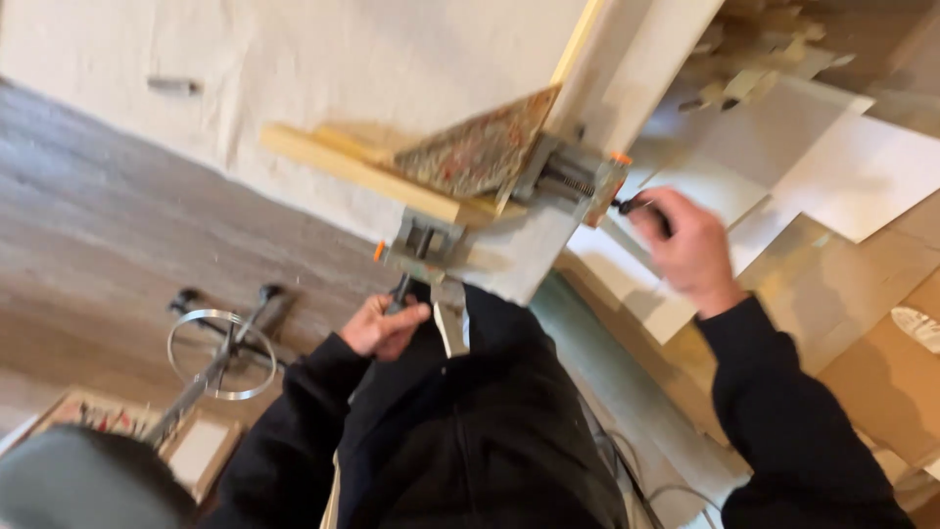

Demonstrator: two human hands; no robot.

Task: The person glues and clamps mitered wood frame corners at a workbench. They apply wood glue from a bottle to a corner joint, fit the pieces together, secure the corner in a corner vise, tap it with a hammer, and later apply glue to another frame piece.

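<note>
Corner clamp of grey metal with orange tips sits at the middle of the frame, gripping two pale wooden strips where they meet at a right angle. One pale wooden strip runs from the clamp toward the upper left; the other pale strip runs from it up to the top edge, right of centre. So the clamp's corner points toward the lower right, and its two screw arms lie along the two strips, one long axis each. A triangular speckled board piece fills the inside of the angle.

As I judge it, the step in hand is tightening or adjusting both clamp screws. The next move would call for small, even turns on each handle while the strips stay square.

The right hand, right of centre, is closed around the dark handle of the upper screw. The left hand, below centre, is closed around the dark handle of the lower screw. Blur hides the exact finger placement.

White sheets and brown cardboard lie at the right; a metal ring stand stands at the lower left.
</note>
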